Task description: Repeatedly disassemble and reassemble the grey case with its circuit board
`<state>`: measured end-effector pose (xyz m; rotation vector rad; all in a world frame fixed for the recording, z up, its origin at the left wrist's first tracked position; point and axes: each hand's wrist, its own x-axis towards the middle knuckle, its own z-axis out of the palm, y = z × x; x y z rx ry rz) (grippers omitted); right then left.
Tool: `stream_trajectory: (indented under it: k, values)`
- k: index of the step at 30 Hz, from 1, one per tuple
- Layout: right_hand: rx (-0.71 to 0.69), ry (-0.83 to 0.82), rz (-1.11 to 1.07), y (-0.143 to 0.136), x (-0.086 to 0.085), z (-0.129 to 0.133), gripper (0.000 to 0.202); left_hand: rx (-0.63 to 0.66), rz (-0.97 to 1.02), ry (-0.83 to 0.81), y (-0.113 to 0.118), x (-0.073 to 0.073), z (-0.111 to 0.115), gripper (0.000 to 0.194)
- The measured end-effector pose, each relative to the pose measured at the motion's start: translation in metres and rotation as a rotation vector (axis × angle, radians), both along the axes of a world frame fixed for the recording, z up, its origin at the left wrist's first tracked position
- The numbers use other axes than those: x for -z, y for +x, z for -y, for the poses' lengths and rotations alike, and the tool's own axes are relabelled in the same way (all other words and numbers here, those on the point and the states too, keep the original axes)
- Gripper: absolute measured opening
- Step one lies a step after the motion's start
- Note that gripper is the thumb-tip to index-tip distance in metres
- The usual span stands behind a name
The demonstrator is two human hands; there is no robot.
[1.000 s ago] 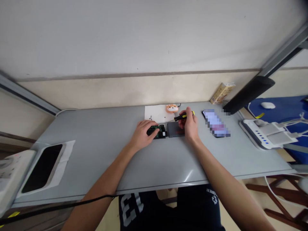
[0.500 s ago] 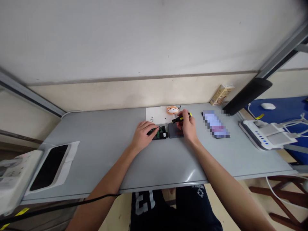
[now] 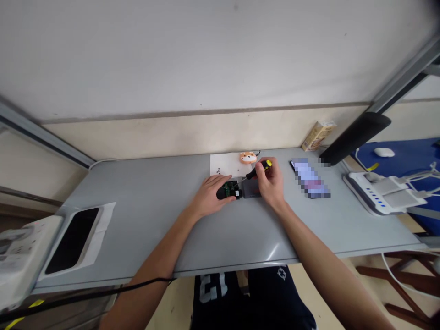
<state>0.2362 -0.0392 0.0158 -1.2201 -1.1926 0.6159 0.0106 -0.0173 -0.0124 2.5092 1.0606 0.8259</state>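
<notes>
My right hand (image 3: 271, 184) grips a black and yellow screwdriver (image 3: 258, 170). Its shaft slants down to the left, and the tip is over a small black device with a green circuit board (image 3: 229, 189). Around the left end of that device my left hand (image 3: 208, 195) is closed, fingers along the far edge and thumb along the near edge. A dark grey case part (image 3: 250, 189) lies directly to the right of the board, partly covered by my right hand. Behind them, several tiny dark screws (image 3: 218, 171) rest on a sheet of white paper (image 3: 227, 160).
An orange animal-face case (image 3: 248, 157) sits on the paper's right part. A phone with a lit screen (image 3: 310, 178) lies to the right, before a small box (image 3: 318, 136). Farther right is a white charging station (image 3: 374, 192); a dark phone (image 3: 73, 238) lies at left.
My left hand has shifted from a fingertip hold near the board to a span across its two long edges. My right hand has tilted the screwdriver more steeply, tip over the board.
</notes>
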Motion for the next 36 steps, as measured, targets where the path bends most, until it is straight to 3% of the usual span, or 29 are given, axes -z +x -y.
stream_trajectory:
  k: [24, 29, 33, 36]
  values:
    - [-0.026, 0.030, 0.217, -0.007, -0.004, 0.004, 0.028, 0.041, -0.007, -0.039, 0.003, -0.004, -0.001, 0.048]
    - [-0.082, 0.041, 0.289, -0.016, -0.016, -0.009, 0.028, 0.040, 0.021, -0.046, 0.003, 0.001, -0.003, 0.044]
    - [-0.140, 0.066, 0.408, -0.024, -0.027, -0.027, 0.023, 0.056, 0.023, -0.027, 0.002, 0.003, -0.004, 0.028]
    - [-0.171, 0.130, 0.338, -0.032, -0.028, -0.035, 0.021, 0.048, 0.020, -0.013, 0.002, 0.003, -0.004, 0.023]
